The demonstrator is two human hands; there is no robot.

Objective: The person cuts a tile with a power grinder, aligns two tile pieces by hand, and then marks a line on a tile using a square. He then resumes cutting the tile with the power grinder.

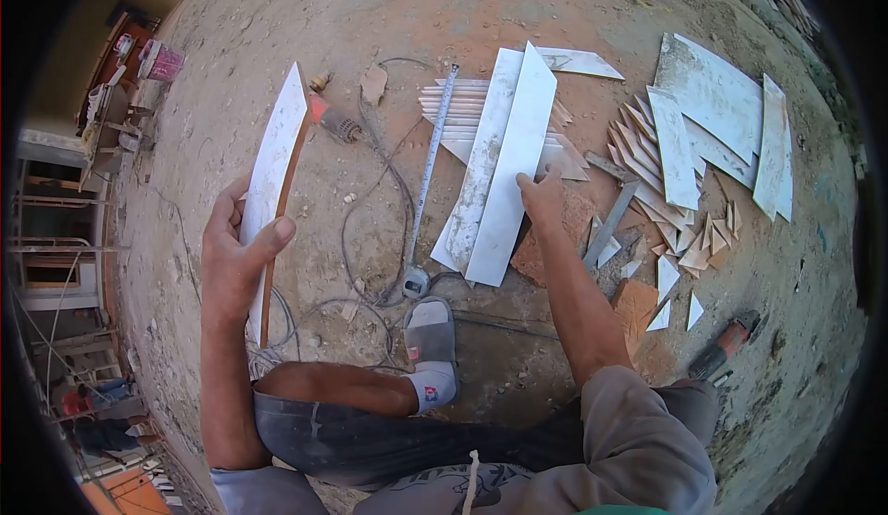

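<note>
My left hand is wrapped round a long white tile strip, held upright off the ground with its angled end at the top and its reddish-brown edge facing right. My right hand pinches the right edge of another white tile strip, which has a pointed top. That strip lies beside a dirt-stained tile strip, on top of a stack of cut tile strips. A reddish block is partly hidden under my right forearm.
An extended tape measure lies near my sandalled foot. A red power tool and cables lie behind the left strip. To the right are a metal square, large tile pieces, offcuts and an angle grinder.
</note>
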